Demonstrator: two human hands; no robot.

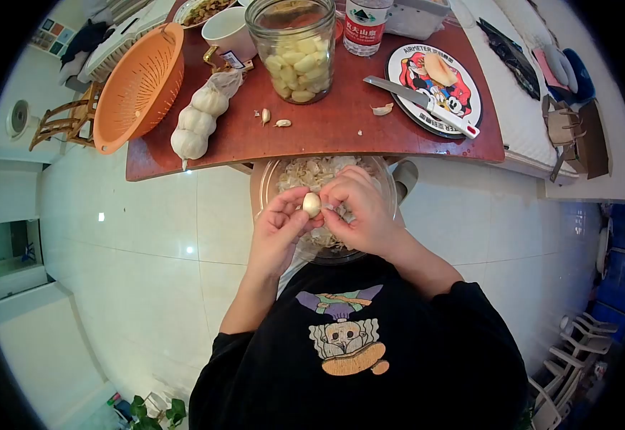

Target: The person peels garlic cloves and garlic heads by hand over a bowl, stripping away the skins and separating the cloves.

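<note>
Between the fingertips of my left hand [278, 221] is a pale, smooth garlic clove [311, 205]. My right hand [361, 208] is closed in a pinch at the clove's right side, with a thin bit of garlic skin [332, 208] at its fingers. Both hands are over a clear bowl [396, 197] that holds many loose, papery garlic skins [305, 172]. On the table beyond, a glass jar [291, 29] is partly filled with peeled cloves [301, 68]. A few unpeeled cloves [283, 123] lie in front of it.
The red-brown table [255, 147] carries an orange colander [140, 86], netted garlic bulbs [201, 118], a white cup [230, 32] and a water bottle [364, 29]. At right, a knife [434, 107] rests across a cartoon plate [473, 93], beside a pale piece of food [439, 69].
</note>
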